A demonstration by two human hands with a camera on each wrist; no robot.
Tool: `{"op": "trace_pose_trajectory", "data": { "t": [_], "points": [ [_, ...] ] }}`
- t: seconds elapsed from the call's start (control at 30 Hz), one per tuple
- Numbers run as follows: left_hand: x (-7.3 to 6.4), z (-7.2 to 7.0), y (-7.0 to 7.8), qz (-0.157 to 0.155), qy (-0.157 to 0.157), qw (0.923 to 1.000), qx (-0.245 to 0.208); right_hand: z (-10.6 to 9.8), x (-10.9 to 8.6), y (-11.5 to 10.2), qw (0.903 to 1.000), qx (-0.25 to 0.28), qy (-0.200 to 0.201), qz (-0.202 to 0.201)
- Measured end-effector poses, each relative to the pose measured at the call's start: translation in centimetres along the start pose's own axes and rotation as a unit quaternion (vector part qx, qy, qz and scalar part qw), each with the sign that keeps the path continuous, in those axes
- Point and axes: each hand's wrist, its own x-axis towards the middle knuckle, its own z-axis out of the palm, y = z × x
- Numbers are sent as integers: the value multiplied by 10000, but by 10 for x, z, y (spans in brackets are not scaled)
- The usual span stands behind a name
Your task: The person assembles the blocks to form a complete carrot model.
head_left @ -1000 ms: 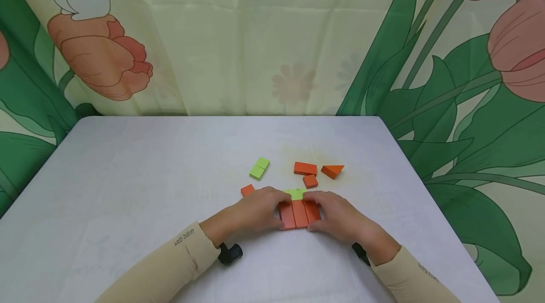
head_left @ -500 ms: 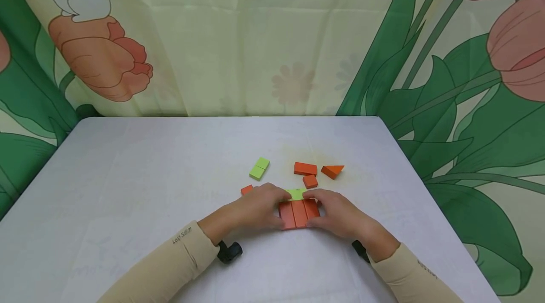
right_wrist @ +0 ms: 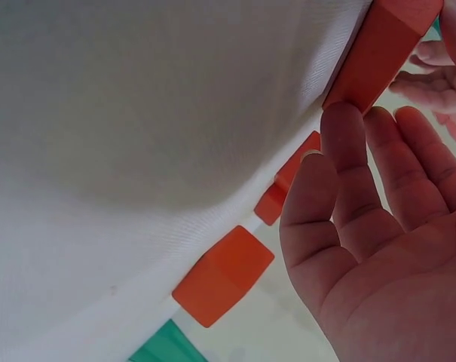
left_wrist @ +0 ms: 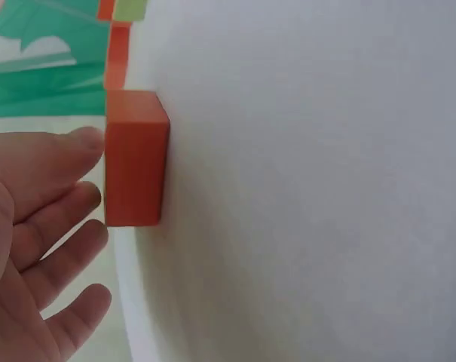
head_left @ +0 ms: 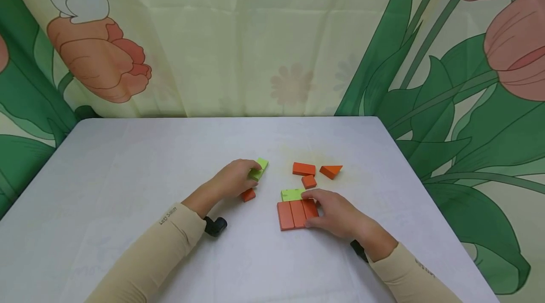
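In the head view my left hand [head_left: 232, 179] reaches over a pair of lime-green blocks [head_left: 262, 164], its fingertips overlapping the nearer one. The left wrist view has its fingers spread loosely beside a loose orange-red block [left_wrist: 135, 158]; the green pair is hidden there. My right hand [head_left: 338, 215] holds the right end of a row of three orange-red blocks [head_left: 285, 215], index finger at the back, thumb at the front. Along the row's far edge lies a lime-green block [head_left: 291, 194]. In the right wrist view, fingertips touch an orange-red block [right_wrist: 382, 60].
Behind the row sit an orange-red rectangular block [head_left: 304, 168], a smaller orange-red block [head_left: 309, 181] and an orange triangular block [head_left: 331, 171]. Everything rests on a white-covered table [head_left: 149, 175]. A printed curtain [head_left: 238, 57] hangs behind its far edge.
My left hand has left the row's left end and moved up and left to the green pair, uncovering the row's left side. My right hand stays at the row's right end.
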Motion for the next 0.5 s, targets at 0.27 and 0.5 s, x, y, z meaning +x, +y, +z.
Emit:
{"op": "trace_pose_trajectory", "data": {
  "t": [0.27, 0.5],
  "points": [
    [0, 0, -3, -91, -18, 9995, -315, 0, 1, 0, 10000, 2, 20, 37],
    [4, 3, -2, -105, 72, 9977, -661, 0, 0, -2, 9999, 14, -3, 115]
  ]
}}
